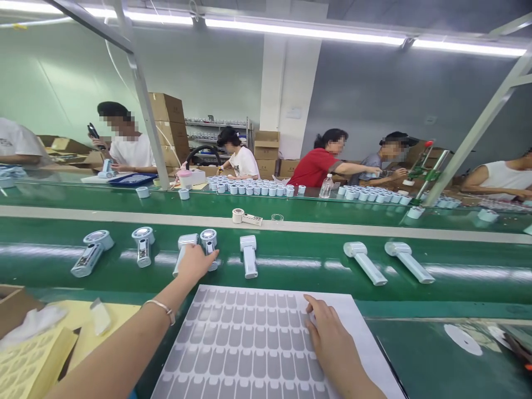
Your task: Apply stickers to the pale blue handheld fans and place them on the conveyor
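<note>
My left hand (194, 261) reaches over the green belt to two pale blue handheld fans. Its fingers lie over the left fan (178, 265), partly hidden, while the thumb stretches apart across the handle of the right fan (208, 236), whose round head faces up. My right hand (332, 335) is open, with its index finger and thumb apart at the right side of a white sheet (344, 302). Rows of grey rounded stickers (235, 335) cover most of that sheet. A further fan (249, 257) lies face down just right of my left hand.
More fans lie on the belt at left (143, 246) and right (366, 263). A white fan part (247, 216) sits on the divider strip. Yellow sheets (37, 360) are at lower left. Across the belt, several people work behind rows of blue cups (253, 188) and a bottle (326, 187).
</note>
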